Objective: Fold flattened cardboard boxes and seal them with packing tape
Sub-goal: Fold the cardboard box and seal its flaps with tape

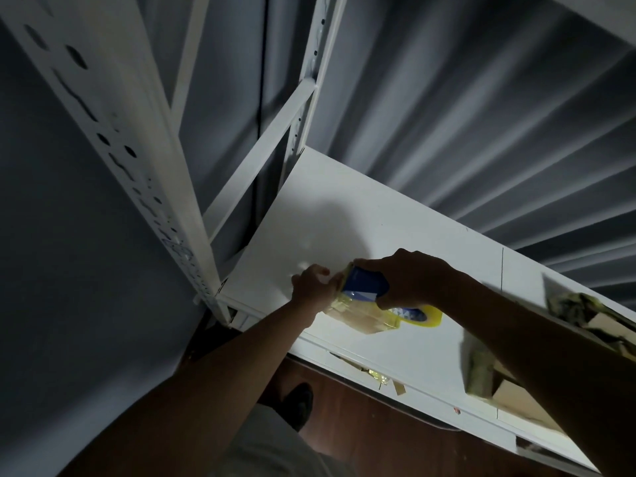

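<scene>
**Inspector:** Your left hand [315, 285] grips one end of the small brown cardboard box [361, 316] on the white counter [344, 228]; your right hand [406, 278] grasps the blue tape dispenser [364, 285] on top of it. Yellowish tape already wraps the box, so sealing looks nearly finished.

**Operator:** Surroundings?

**Inspector:** White perforated metal shelving [137, 160], grey pleated curtain [481, 115], dim room. More taped cardboard [481, 370] lies near your right arm.

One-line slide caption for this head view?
Both hands, left and right, tape a small brown cardboard box with a blue tape dispenser.
</scene>
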